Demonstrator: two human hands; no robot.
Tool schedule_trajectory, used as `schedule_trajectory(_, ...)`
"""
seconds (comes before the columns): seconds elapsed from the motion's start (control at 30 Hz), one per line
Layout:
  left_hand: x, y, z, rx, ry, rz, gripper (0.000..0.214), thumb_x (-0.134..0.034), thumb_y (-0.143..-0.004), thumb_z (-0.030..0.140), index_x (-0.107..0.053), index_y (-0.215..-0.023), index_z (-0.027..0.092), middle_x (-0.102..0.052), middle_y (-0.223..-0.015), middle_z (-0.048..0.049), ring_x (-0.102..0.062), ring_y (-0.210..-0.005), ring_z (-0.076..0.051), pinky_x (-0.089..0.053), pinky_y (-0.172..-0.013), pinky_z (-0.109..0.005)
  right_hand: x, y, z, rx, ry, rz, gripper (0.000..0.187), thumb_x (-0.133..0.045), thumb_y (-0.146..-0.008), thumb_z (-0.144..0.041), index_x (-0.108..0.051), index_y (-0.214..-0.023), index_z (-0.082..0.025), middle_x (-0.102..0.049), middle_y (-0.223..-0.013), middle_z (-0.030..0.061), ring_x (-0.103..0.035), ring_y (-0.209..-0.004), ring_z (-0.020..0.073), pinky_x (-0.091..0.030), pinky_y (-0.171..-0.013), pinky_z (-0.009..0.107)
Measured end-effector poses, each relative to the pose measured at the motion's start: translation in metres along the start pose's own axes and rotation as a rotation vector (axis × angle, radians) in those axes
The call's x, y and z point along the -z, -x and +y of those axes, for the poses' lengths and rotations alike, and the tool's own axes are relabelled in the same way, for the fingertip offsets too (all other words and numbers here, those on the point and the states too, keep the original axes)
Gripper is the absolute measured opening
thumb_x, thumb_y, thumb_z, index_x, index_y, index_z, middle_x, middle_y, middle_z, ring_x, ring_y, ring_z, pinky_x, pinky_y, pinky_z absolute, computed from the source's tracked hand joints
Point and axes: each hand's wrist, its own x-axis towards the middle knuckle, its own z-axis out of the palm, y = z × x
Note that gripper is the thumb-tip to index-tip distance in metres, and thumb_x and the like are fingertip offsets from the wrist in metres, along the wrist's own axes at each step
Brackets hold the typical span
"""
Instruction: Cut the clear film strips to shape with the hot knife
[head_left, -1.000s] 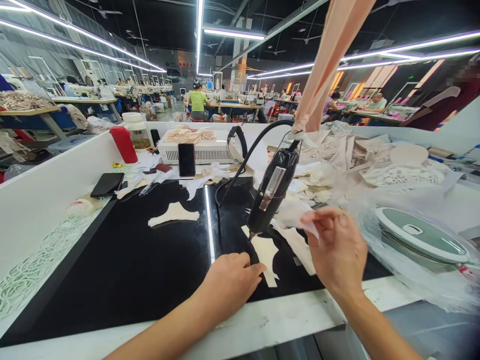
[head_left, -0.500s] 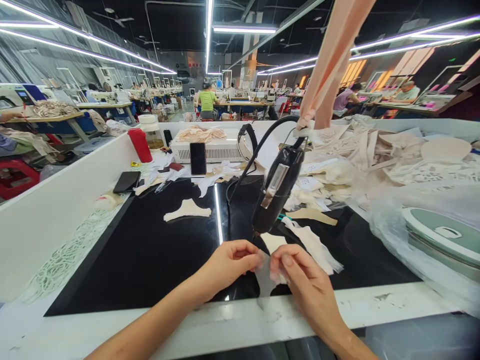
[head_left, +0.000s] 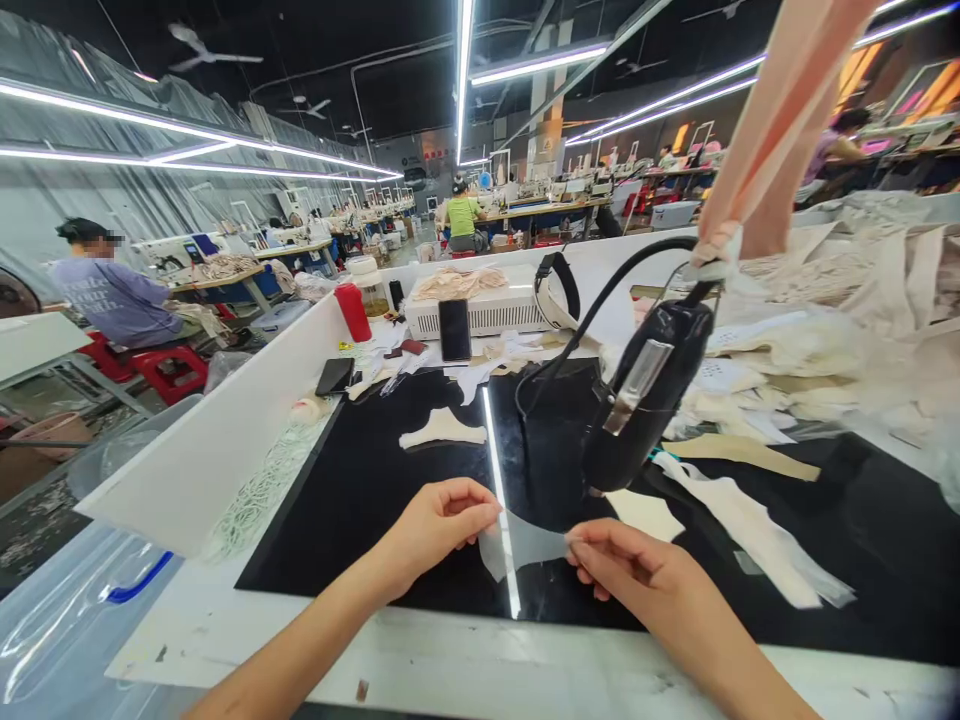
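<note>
A thin, see-through white film piece (head_left: 534,548) is stretched between my two hands, just over the black work surface (head_left: 360,510). My left hand (head_left: 442,520) pinches its left corner between thumb and fingers. Its right corner is held in the pinch of my right hand (head_left: 630,565). Beyond the hands lies a small cream fabric piece (head_left: 444,428) with a curved outline. To the right are another cream piece (head_left: 646,514) and a longer white stack of pieces (head_left: 750,530). Above these hangs a black handheld tool (head_left: 649,390) with a metal lever.
A phone (head_left: 454,330) leans against a white vented box (head_left: 487,305). At the left are a red container (head_left: 352,312), a dark wallet-like item (head_left: 334,377) and pale green cord (head_left: 262,500). Fabric piles (head_left: 817,340) fill the right. A person (head_left: 120,290) sits at the far left.
My hands have moved apart, spreading the film piece flat between them. The camera view has turned left, so a seated person at the left now shows.
</note>
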Motion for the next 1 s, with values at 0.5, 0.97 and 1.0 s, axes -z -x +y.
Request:
schedule_trajectory(0.5,0.026,-0.003,-0.009,0.037,-0.105,0.127,0.024,-0.069,-0.079,0.039,-0.060,-0.083,0.017,-0.061,-0.067,0.0026,-0.042,-0.054,-0.007,-0.030,-0.053,-0.020,-0.040,-0.003,-0.018,0.228,0.227,0.046,0.021,-0.055,-0.089,-0.033,-0.067,-0.072,-0.026,-0.065,-0.065,-0.0013,-0.059,-0.058,0.0161,-0.044,-0.050,0.025)
schedule_trajectory(0.97,0.028,-0.015,-0.023,-0.154,-0.363,0.263,0.018,-0.063,-0.090,0.034,-0.071,-0.096,0.019,-0.065,-0.082,0.0006,-0.055,-0.069,-0.013,-0.044,-0.066,-0.025,-0.031,-0.003,0.008,0.598,0.754,0.284,0.024,-0.044,-0.102,-0.031,-0.064,-0.089,-0.026,-0.067,-0.079,0.0031,-0.069,-0.069,0.0218,-0.049,-0.057,0.034)
schedule_trajectory(1.0,0.027,-0.013,-0.023,-0.187,-0.413,0.279,0.017,-0.062,-0.091,0.033,-0.071,-0.096,0.020,-0.066,-0.086,0.0001,-0.056,-0.073,-0.014,-0.045,-0.069,-0.026,-0.031,-0.001,0.010,0.628,0.805,0.312,0.025,-0.042,-0.103,-0.030,-0.065,-0.093,-0.025,-0.067,-0.079,0.0035,-0.068,-0.068,0.0219,-0.048,-0.057,0.035)
